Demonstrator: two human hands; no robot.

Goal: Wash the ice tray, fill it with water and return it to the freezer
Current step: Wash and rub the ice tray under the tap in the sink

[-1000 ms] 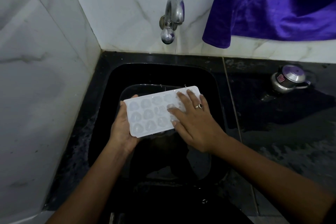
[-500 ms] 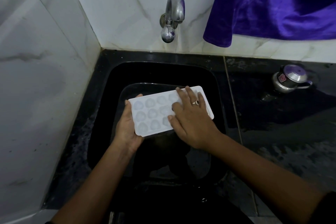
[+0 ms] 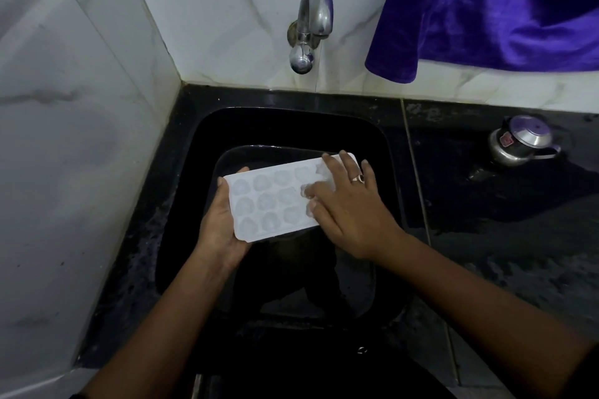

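Observation:
A white ice tray (image 3: 269,201) with rows of round cells is held over the black sink (image 3: 382,146). My left hand (image 3: 220,223) grips its left end from below, thumb on the far edge. My right hand (image 3: 346,204), wearing a ring, lies flat on the tray's right half, fingers spread over the cells and covering that end. The chrome tap (image 3: 311,23) sticks out of the wall above the sink; no water runs from it.
A dark bowl or pan (image 3: 356,288) lies in the sink under the tray. White marble walls close the left and back. A purple cloth (image 3: 486,6) hangs at the upper right. A small steel lidded pot (image 3: 522,139) stands on the wet black counter (image 3: 505,236) to the right.
The tray has shifted slightly right and away from me. My right hand has slid along the tray's top toward its right end, uncovering more cells on the left.

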